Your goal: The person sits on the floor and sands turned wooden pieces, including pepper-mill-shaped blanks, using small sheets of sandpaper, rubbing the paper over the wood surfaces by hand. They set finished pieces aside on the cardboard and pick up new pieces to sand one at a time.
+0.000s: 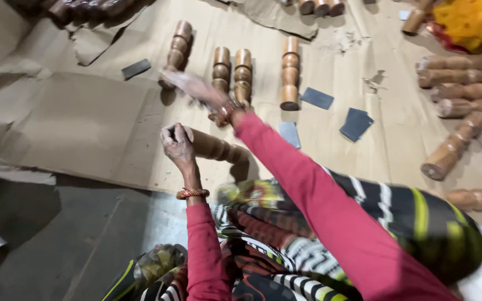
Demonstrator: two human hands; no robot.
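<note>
Turned wooden leg [213, 147] gripped by left hand [177, 145].

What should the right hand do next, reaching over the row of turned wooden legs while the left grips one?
Probably close the right hand on the leftmost wooden leg in the row, which lies nearest its blurred fingers on the cardboard. The left hand already grips another wooden leg by its end, so only the right looks free.

Wide bare cardboard sheet [73, 122] open left of the row of turned wooden legs [241, 75]. Beyond and right of that row, passage narrowed by scattered dark sandpaper pieces [355, 124] and stacked wooden legs [464, 83].
</note>
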